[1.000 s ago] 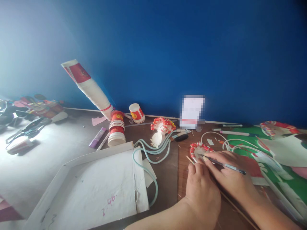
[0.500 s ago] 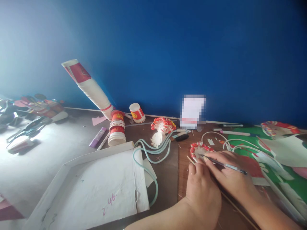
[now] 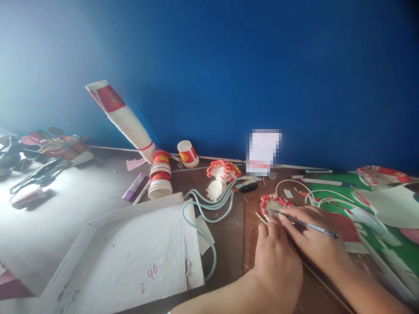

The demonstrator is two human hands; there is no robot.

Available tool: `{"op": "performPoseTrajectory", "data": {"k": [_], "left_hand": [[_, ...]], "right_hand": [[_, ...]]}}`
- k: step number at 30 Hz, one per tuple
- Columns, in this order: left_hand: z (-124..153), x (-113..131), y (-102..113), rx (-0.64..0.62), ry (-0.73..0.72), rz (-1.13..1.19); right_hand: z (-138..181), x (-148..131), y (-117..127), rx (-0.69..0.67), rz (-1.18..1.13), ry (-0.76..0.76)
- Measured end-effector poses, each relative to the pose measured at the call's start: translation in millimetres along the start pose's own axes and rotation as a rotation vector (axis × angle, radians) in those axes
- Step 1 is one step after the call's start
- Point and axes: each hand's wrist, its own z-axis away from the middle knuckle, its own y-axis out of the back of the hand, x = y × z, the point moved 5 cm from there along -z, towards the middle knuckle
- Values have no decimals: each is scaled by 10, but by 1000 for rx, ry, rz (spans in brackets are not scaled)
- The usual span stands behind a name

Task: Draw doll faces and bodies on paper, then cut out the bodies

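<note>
A small round paper craft with a red and white fringed rim [image 3: 272,203] lies on the brown table. My left hand [image 3: 278,261] rests just below it, fingers curled, fingertips pressing its lower edge beside a thin wooden stick [image 3: 260,217]. My right hand [image 3: 314,237] is closed round a dark pen [image 3: 307,225], whose tip touches the craft's centre.
A flat white cardboard tray [image 3: 131,257] lies at the front left, with pale green tubing [image 3: 203,209] beside it. Red and white paper cups [image 3: 159,176], a leaning cup stack [image 3: 122,120], a second fringed craft [image 3: 221,172], scissors [image 3: 39,174], and green and red paper [image 3: 376,218] surround the hands.
</note>
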Motion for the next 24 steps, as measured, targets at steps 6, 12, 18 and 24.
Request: {"op": "performPoseTrajectory", "data": {"k": [6, 12, 18, 24], "left_hand": [[-3, 0, 16, -3, -10, -1], [-5, -1, 9, -28, -25, -7], [-11, -7, 4, -12, -9, -6], [-8, 8, 3, -27, -31, -17]], "right_hand": [[-5, 0, 8, -6, -6, -14], [-24, -15, 17, -1, 8, -6], [-18, -24, 20, 5, 14, 8], [-1, -3, 31, 22, -8, 4]]}}
